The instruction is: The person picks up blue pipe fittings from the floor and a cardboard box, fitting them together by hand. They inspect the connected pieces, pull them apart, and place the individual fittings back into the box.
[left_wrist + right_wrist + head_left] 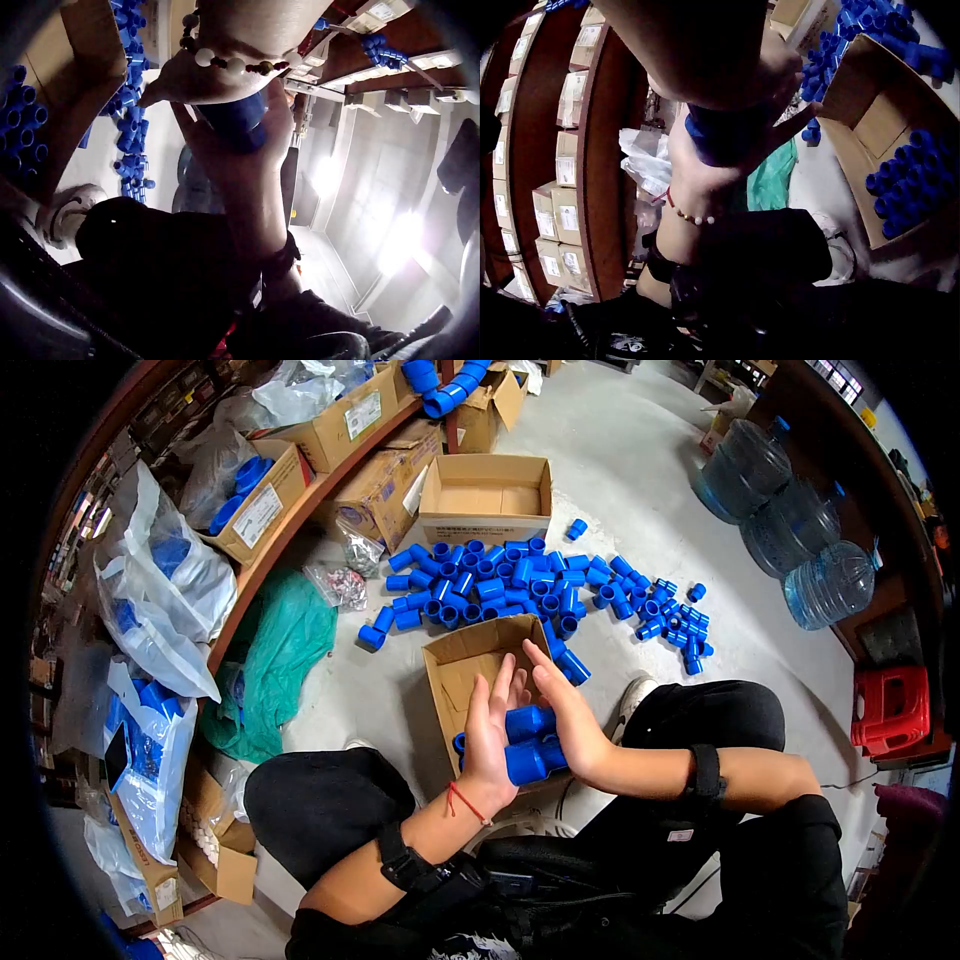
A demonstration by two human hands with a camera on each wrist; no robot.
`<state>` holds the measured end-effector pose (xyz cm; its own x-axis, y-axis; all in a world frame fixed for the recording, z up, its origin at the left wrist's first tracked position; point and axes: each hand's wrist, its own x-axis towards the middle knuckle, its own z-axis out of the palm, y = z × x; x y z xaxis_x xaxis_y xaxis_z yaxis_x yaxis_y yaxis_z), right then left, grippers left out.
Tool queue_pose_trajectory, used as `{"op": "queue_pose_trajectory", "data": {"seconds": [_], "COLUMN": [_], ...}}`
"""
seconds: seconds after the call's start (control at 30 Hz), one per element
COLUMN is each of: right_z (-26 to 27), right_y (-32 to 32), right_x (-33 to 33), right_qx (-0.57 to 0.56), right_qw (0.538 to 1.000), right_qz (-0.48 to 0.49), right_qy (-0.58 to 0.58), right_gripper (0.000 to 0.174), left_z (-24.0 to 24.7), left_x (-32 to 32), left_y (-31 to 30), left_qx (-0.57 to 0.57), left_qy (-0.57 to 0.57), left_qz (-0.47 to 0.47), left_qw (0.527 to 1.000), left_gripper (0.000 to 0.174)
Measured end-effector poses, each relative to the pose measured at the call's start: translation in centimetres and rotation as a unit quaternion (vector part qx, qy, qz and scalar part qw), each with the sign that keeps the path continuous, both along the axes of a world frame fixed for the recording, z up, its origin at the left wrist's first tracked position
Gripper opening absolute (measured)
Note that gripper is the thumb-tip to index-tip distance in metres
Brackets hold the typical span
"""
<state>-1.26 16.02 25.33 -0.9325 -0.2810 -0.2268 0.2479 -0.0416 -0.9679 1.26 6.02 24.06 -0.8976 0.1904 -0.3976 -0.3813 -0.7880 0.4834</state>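
**A:** Where do the held fittings [527,722] lie with respect to the grip?

**B:** Between the palms. The left hand [487,732] bears on them from the left and the right hand [570,715] from the right, so neither is nearer. They sit toward the near end of the grip, by the heels of the hands; the fingers reach past them to the far side.

**A:** And the state of the grip?

**B:** Palms face to face, pressing the fittings from either side. The fingers are straight rather than wrapped, and they lean together at the far end with a gap left between the hands.

**A:** Which way does the long axis run?

**B:** Roughly left to right, palm to palm, across the line of the fingers. Two pieces seem to show, but the wrist views are dark and the hands cover much, so the count is uncertain.

**A:** What lies about them?

**B:** The box [450,678] stands just beyond and partly behind the hands, with boxed fittings [911,180] in rows inside. The pile [490,590] lies on the floor [620,480] at its far side, spreading right; a carton [487,528] stands farther still.
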Motion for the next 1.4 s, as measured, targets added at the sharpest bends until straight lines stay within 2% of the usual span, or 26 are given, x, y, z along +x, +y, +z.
{"op": "queue_pose_trajectory", "data": {"seconds": [0.43, 0.53, 0.63, 1.03, 1.23, 1.33, 1.4], "right_z": [0.1, 0.3, 1.0, 0.2, 1.1, 0.4, -0.1], "right_y": [0.3, 0.3, 0.4, 0.5, 0.4, 0.1, -0.2], "right_x": [0.5, 0.6, 0.7, 1.1, 0.8, 0.9, 0.9], "right_qx": [0.064, 0.099, 0.122, 0.073, 0.105, 0.074, 0.057], "right_qw": [0.996, 0.988, 0.987, 0.996, 0.993, 0.997, 0.998], "right_qz": [0.018, 0.023, 0.041, 0.025, 0.038, -0.004, -0.017], "right_qy": [0.056, 0.114, 0.099, 0.048, 0.045, 0.03, 0.012], "right_gripper": [0.047, 0.046, 0.046, 0.046, 0.044, 0.045, 0.045], "left_z": [1.5, 1.3, 2.2, 1.1, 0.7, 0.6, 0.9], "left_x": [0.2, 0.3, 0.5, 0.8, 0.6, 0.6, 0.3], "left_y": [0.6, 0.6, 0.5, 0.6, 0.3, 0.2, -0.1], "left_qx": [0.003, 0.039, 0.043, -0.054, -0.04, -0.034, -0.004], "left_qy": [0.008, 0.011, -0.018, -0.018, -0.012, -0.02, -0.047], "left_qz": [0.025, 0.033, 0.002, -0.025, -0.039, -0.051, -0.052], "left_qw": [1.0, 0.999, 0.999, 0.998, 0.998, 0.998, 0.998], "left_gripper": [0.052, 0.049, 0.048, 0.051, 0.051, 0.049, 0.039]}}
